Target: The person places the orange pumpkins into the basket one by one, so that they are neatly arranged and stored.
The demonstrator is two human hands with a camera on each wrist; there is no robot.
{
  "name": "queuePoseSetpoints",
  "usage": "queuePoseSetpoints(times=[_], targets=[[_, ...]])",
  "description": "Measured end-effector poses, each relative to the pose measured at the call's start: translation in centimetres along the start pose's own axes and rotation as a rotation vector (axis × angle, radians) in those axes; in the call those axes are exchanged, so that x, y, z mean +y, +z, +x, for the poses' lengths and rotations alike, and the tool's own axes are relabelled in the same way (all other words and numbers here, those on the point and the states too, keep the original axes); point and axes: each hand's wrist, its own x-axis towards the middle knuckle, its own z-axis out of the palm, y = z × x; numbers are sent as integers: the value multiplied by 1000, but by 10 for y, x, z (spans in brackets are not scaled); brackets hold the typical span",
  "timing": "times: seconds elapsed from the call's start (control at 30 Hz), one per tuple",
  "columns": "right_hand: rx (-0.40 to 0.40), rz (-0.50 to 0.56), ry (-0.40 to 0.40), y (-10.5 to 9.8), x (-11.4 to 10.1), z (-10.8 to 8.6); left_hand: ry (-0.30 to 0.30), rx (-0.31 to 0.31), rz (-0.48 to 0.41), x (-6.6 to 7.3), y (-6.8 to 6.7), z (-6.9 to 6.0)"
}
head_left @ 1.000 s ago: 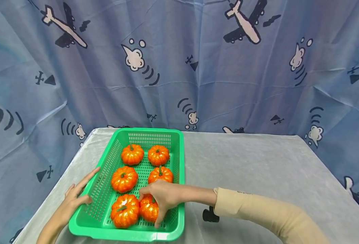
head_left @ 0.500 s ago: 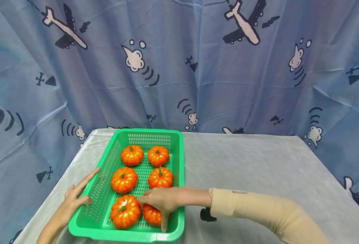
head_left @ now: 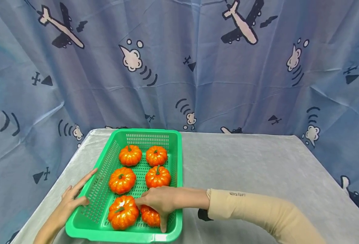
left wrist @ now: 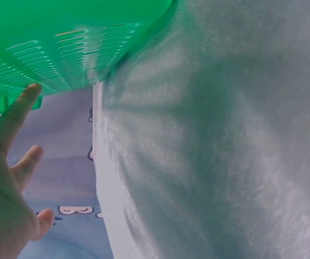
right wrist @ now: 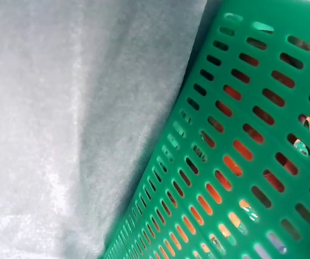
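Observation:
A green plastic basket (head_left: 123, 236) holds several shiny orange toy pumpkins (head_left: 122, 180) in two columns. My right hand (head_left: 159, 200) reaches in over the right rim and grips the pumpkin (head_left: 150, 216) in the near right corner, its thumb down on the near side and fingers on the left. The hand covers part of that pumpkin. In the right wrist view, only the slotted basket wall (right wrist: 295, 16) shows, with orange behind it. My left hand (head_left: 68, 204) touches the basket's left side with spread fingers; in the left wrist view one fingertip meets the slotted wall (left wrist: 63, 67).
A table with a pale grey cloth (head_left: 243, 162) carries the basket on its left part. Behind it hangs a blue curtain (head_left: 167, 67) printed with airplanes. A small black object (head_left: 204, 215) shows beneath the right wrist.
My right hand has moved slightly nearer and the gripped pumpkin has shifted a little toward the near right corner. My left hand has stayed at the basket's side.

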Motion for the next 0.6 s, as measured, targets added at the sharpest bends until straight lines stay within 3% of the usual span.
queuePoseSetpoints(times=[0.3,0.6], targets=[[-34,-122,66,1,-3,1,-23,-9,0,4,-2,0],[-61,-159,94,-7,-5,-5,-15,-6,28,7,-3,1]])
